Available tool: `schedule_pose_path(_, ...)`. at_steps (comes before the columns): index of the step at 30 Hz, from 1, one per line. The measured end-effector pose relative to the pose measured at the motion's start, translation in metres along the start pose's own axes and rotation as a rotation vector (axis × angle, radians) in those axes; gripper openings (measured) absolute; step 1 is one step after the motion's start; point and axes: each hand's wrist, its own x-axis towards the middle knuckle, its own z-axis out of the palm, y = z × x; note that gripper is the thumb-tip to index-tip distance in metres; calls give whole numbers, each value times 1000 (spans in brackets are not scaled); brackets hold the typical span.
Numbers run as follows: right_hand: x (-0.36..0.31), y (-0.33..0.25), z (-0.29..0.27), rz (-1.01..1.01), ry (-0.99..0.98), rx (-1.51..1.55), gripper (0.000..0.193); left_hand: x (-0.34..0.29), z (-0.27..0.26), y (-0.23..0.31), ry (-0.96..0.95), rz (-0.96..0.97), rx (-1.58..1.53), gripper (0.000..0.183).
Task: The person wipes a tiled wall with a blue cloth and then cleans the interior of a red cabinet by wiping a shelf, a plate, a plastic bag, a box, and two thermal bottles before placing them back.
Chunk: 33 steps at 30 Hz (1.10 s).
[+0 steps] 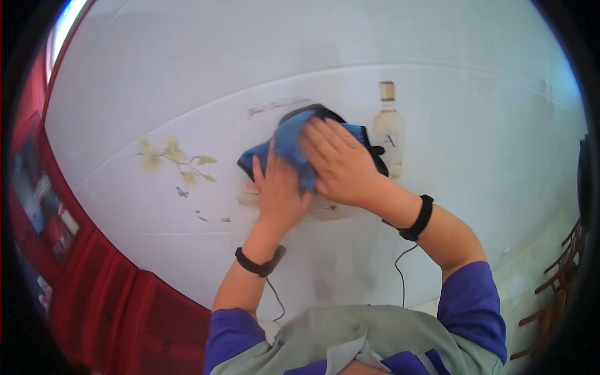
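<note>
Near the middle of the white surface, a blue cloth (289,139) with dark edging lies bunched over a dark rounded thing (331,113). Only the top rim and right side of that thing show, with a small black knob at the right, so its kind is hidden. My right hand (337,161) presses the cloth from the right, its fingers slightly blurred and partly folded into the fabric. From the lower left my left hand (281,190) holds the cloth's near side, fingers pointing away from me.
Just right of my hands is a clear bottle (389,134) with a tan cap; whether it is real or printed, I cannot tell. Yellow flowers (178,161) are pictured at left. Red furniture (144,312) borders the left, wooden chairs (553,294) the right. Thin cables (400,269) trail from both wristbands.
</note>
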Motion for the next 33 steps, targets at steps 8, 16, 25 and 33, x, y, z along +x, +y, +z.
schedule_pose_path(8, 113, -22, 33, 258, 256, -268, 57, 86, -63, -84, 102, -36, 164, 60)
schedule_pose_path(16, 111, -127, 110, -118, -109, 177, 55, -70, -58, -164, 152, -413, 297, 72)
schedule_pose_path(25, 99, -163, 145, -213, -171, 197, 52, -136, -70, -192, 78, -352, 256, 66)
schedule_pose_path(33, 188, -92, 92, 43, 211, -199, 52, 23, -125, -204, 140, -207, 81, 51)
